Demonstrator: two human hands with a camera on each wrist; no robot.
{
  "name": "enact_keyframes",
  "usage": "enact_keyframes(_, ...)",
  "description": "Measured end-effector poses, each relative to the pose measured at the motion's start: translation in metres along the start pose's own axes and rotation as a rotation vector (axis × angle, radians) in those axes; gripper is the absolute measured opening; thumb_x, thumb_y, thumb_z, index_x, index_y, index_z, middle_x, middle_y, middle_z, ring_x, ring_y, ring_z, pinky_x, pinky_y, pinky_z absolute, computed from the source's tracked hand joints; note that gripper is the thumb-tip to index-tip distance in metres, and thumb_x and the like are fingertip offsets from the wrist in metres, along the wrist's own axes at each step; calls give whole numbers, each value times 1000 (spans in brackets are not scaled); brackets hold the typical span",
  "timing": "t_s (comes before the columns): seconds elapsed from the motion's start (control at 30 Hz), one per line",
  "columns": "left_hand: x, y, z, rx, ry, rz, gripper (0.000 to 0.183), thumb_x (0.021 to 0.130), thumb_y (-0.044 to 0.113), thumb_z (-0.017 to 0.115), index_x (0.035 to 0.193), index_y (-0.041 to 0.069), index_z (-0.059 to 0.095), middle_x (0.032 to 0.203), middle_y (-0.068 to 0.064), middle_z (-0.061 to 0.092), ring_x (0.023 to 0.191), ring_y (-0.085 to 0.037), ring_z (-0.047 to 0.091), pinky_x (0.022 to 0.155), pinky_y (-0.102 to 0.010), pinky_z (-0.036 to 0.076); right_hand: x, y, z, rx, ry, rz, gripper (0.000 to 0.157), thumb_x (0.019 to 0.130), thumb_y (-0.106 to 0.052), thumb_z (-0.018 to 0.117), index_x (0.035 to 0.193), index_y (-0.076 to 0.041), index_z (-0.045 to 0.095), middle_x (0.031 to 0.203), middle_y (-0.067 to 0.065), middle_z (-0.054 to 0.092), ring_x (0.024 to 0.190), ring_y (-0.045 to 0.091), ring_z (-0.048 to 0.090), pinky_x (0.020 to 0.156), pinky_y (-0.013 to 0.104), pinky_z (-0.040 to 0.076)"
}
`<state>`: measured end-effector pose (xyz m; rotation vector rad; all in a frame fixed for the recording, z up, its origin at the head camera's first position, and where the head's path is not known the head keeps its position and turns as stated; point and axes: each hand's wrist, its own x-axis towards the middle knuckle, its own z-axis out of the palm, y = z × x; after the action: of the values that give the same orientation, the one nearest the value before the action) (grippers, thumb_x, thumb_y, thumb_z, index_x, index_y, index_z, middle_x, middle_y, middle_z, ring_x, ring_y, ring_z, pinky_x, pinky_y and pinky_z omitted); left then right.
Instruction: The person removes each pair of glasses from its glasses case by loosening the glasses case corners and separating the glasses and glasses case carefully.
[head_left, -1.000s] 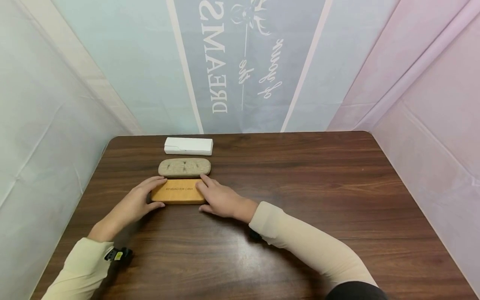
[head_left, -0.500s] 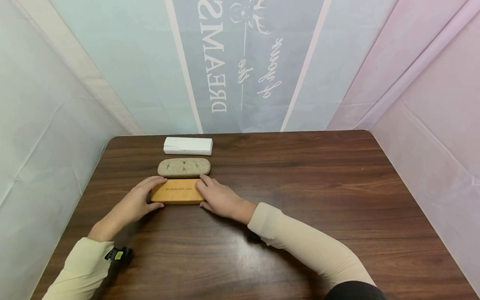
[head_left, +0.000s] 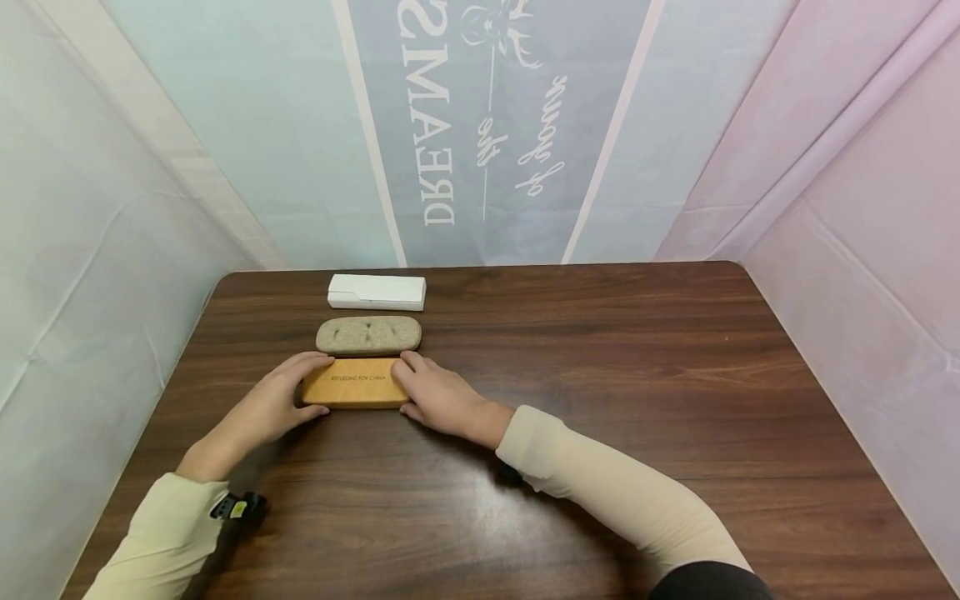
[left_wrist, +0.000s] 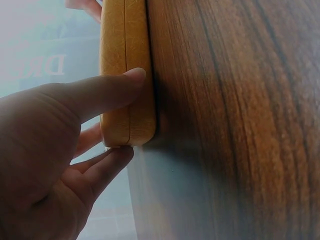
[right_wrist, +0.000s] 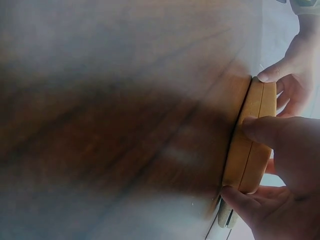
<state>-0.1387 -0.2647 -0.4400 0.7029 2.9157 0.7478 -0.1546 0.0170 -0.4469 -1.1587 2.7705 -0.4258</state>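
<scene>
A yellow glasses case [head_left: 358,385] with dark lettering on its lid lies closed on the table. My left hand [head_left: 268,403] grips its left end; the left wrist view shows the thumb [left_wrist: 135,77] on the front side and other fingers at the end and behind. At the right end, my right hand [head_left: 444,398] holds the same case, thumb in front and a finger at the end in the right wrist view. Just behind it lies a beige fabric glasses case [head_left: 367,335]. Farther back is a white glasses case [head_left: 377,292]. Both are closed and roughly parallel to the yellow one.
The dark wooden table [head_left: 600,375] reaches a printed curtain [head_left: 495,167] at its back edge. Pale fabric walls [head_left: 82,250] stand close on the left and right. A black device [head_left: 238,507] is strapped at the left wrist.
Almost nothing differs. The right thumb has drawn slightly closer against the front of the yellow glasses case; the cases stay in place.
</scene>
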Motion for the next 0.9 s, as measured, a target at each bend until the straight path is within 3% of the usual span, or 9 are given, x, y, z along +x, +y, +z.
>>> enact_keyframes(0.3,-3,-1,0,15,0,-6,68,79,3,87,138,-5,54,141,-28,52,130,-46,49,104,-62,41,3,2,-2,76,2,1,41,96,-26,73,126,-11,50,138,11,49,107,20,57,84,29,52)
enact_keyframes(0.9,-3,10,2,36,3,24,70,78,10,90,139,-2,56,139,-25,53,127,-45,52,100,-60,45,-9,13,-10,124,12,-4,47,93,-23,77,132,-9,54,140,10,52,119,20,57,98,32,49)
